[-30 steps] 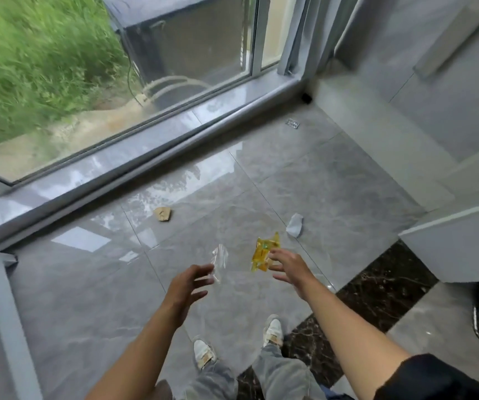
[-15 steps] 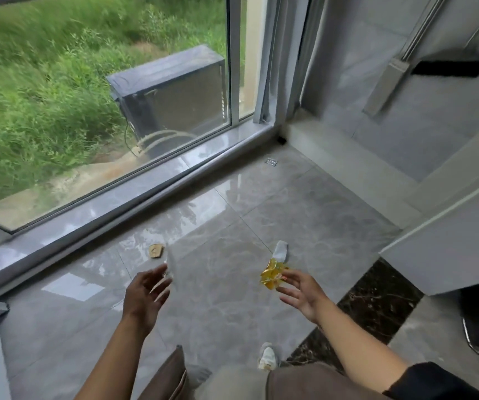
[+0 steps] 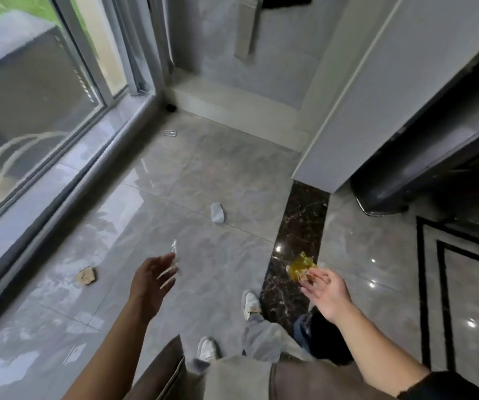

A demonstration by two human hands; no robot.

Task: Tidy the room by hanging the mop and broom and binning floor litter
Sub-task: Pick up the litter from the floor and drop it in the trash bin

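Note:
My right hand (image 3: 323, 290) pinches a crumpled yellow wrapper (image 3: 301, 265) between thumb and fingertips, above the dark marble strip. My left hand (image 3: 153, 280) holds a thin clear plastic wrapper (image 3: 174, 249) at its fingertips, fingers loosely spread. On the grey floor tiles lie a white crumpled paper (image 3: 217, 212) ahead of me, a brown scrap (image 3: 86, 275) to the left near the window track, and a small silvery foil piece (image 3: 170, 133) further off. A mop head (image 3: 245, 27) and a dark broom head (image 3: 286, 2) hang on the far wall.
A sliding glass window (image 3: 39, 111) with a raised track runs along the left. A white cabinet side (image 3: 356, 111) and a dark chair base (image 3: 382, 197) stand at the right. A low white step (image 3: 232, 111) crosses the far corner. My shoes (image 3: 251, 303) are below.
The view has swung right and my body turned with it. Both hands kept their wrappers; the right hand moved right over the dark strip. The floor litter now lies to the left.

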